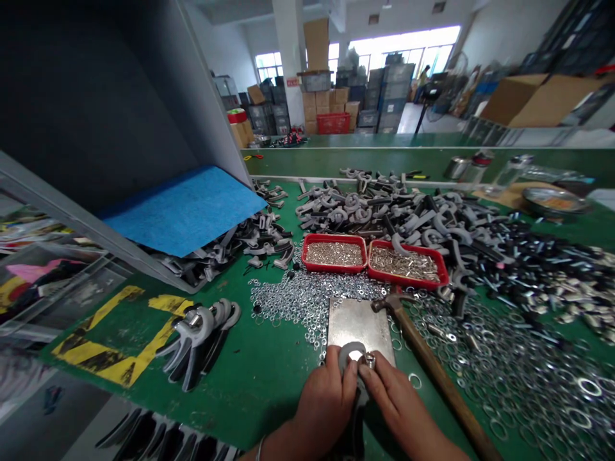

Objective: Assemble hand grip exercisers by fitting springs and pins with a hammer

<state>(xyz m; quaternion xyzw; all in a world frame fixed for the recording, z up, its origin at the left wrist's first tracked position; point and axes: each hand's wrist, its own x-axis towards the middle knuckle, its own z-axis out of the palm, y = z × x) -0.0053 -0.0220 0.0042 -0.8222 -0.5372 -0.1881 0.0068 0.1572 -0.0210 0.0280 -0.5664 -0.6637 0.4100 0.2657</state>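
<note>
Gripping a grey hooked tool (350, 347) at the near edge of the green bench (269, 365), the person curls the left hand (327, 396) closed around its body, while the fingers of the right hand (394, 396) pinch a small metal fitting (370, 360) right beside the hook; whether that fitting is already seated in the tool cannot be told. The tool sits low over the near end of a steel plate (358, 320), its dark handle pointing back toward the wearer. It looks stiff and fairly light for its bulk, probably hard to damage, with the broad body offering the surest hold and the curved hook a natural rest for the thumb. The fitting, smooth and round, would likely roll or slip, so a fingertip pinch around its sides seems the sensible hold. To the right of the plate a hammer (435, 362) lies aslant, presumably heavy at the head and best taken by its wooden handle. Loose thin rings (519, 384) spread beyond it, and a cluster of similar tools (206, 336) rests to the left. Farther back, small bright washers (288, 301) border two red trays (334, 269) filled with tiny metal pieces, and behind those a heap of grey parts (350, 208) reaches toward the far side of the bench.
</note>
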